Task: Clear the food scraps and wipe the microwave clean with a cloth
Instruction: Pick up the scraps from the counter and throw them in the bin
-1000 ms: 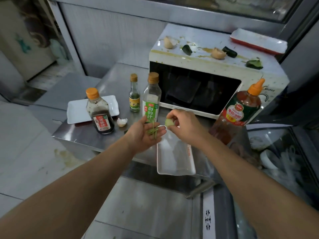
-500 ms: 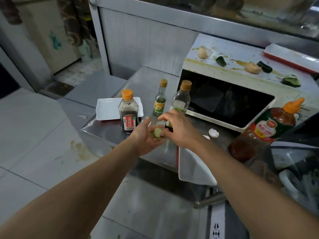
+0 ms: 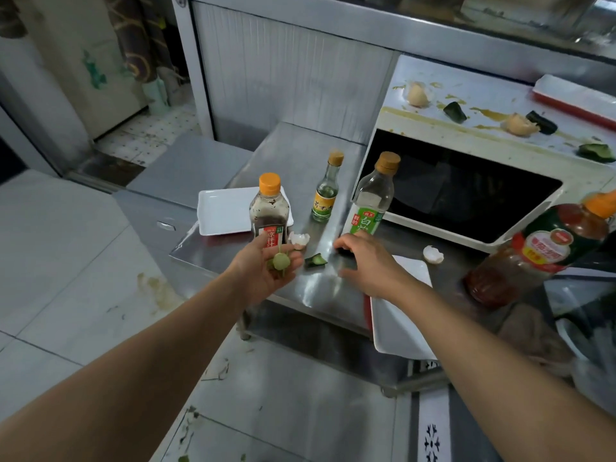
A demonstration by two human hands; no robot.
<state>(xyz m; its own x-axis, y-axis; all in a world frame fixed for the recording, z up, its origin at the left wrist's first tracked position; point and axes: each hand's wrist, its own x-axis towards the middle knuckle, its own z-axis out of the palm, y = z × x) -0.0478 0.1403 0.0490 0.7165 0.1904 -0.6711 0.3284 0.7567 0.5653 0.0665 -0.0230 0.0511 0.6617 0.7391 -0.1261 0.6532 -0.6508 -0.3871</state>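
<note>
1. The steel desk (image 3: 300, 151) stretches out ahead of both my hands.
2. The microwave (image 3: 466, 191) sits on the desk beyond my right hand, its top smeared and strewn with eggshells and green peel pieces.
3. A white tray (image 3: 400, 328) lies under my right wrist, hanging over the desk's near edge; another white tray (image 3: 223, 211) lies beyond my left hand.
4. My left hand (image 3: 266, 268) is palm up, fingers loosely cupped, carrying a round green scrap (image 3: 281, 260) and thin green strands.
5. My right hand (image 3: 366, 265) hovers palm down over the desk, fingers relaxed and slightly bent, holding nothing I can see.
6. A dark sauce bottle (image 3: 269, 211) stands just beyond my left hand.
7. A green peel piece (image 3: 315, 260) lies on the desk between my hands.
</note>
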